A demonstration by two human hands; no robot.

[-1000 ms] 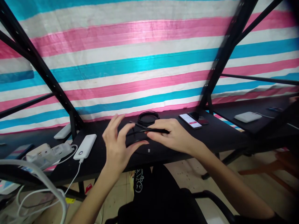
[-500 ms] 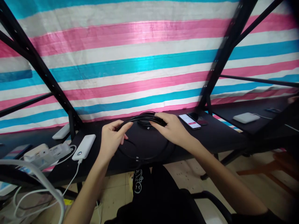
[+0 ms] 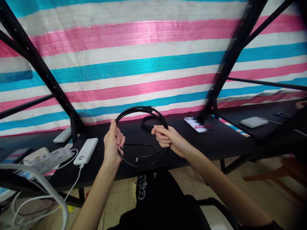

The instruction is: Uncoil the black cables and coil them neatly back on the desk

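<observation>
- Black cable loop (image 3: pixel 137 109): held just below the middle of the frame, upper arc raised over the desk (image 3: pixel 208 140)
- Left hand (image 3: pixel 114 140): closed around the loop's left side
- Right hand (image 3: pixel 166 137): closed around its right side
- Relation: loop spanned between both hands, neither nearer; nearly round, no long axis told; whether the desk is touched by its lower strands cannot be told
- Second coil (image 3: pixel 142 123): set behind the loop

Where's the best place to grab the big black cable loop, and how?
Probably pinch the top of the cable loop from above: its strands bunch there, between the left hand and right hand gripping its sides. Lower down, the strands spread apart.
</observation>
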